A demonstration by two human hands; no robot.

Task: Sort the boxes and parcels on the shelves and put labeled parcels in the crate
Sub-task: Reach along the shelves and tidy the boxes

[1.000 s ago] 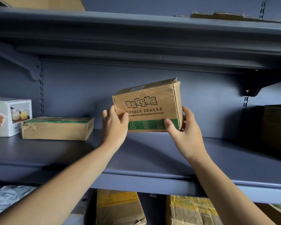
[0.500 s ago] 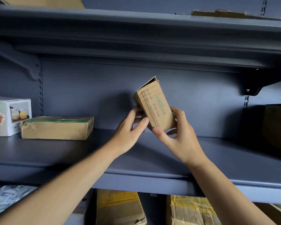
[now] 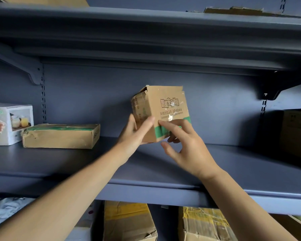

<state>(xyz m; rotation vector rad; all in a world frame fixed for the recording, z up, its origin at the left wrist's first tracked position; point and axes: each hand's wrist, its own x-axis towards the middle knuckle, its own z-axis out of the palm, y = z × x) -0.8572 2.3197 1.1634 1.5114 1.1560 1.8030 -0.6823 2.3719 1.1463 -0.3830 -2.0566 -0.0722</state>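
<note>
**Cardboard small box (image 3: 161,108) held in the air at the middle shelf (image 3: 163,164)**

Print on the small box's wide face is blurred and cannot be read, and its back and underside are hidden, so I cannot tell whether it carries a label. A dark box (image 3: 297,134) at the far right sits in shadow and is cut off by the frame edge. Two worn cartons (image 3: 129,221) on the level below are cut by the shelf lip and the bottom edge, as is a grey bag (image 3: 5,209) at lower left. Only a strip of cardboard (image 3: 233,10) shows over the top shelf (image 3: 146,32).

The left hand (image 3: 134,134) wraps the lower left corner, thumb pressed across the near edge and fingers out of sight behind the narrow end. The right hand (image 3: 186,145) lays its forefinger along the green band on the wide face, its other fingers curl under the bottom right corner, and its thumb stands spread below, off the cardboard.

The small box is clear of the shelf board, in front of the back panel. It stands upright and slightly tilted, torn top edge upward, green band at the bottom. One vertical corner points toward the camera, the wide face looks to the right and the narrow end to the left. Its long axis runs level, roughly along the shelf.

To the left, a flat box (image 3: 59,136) lies on the shelf just beside a white cup box (image 3: 10,122).
</note>
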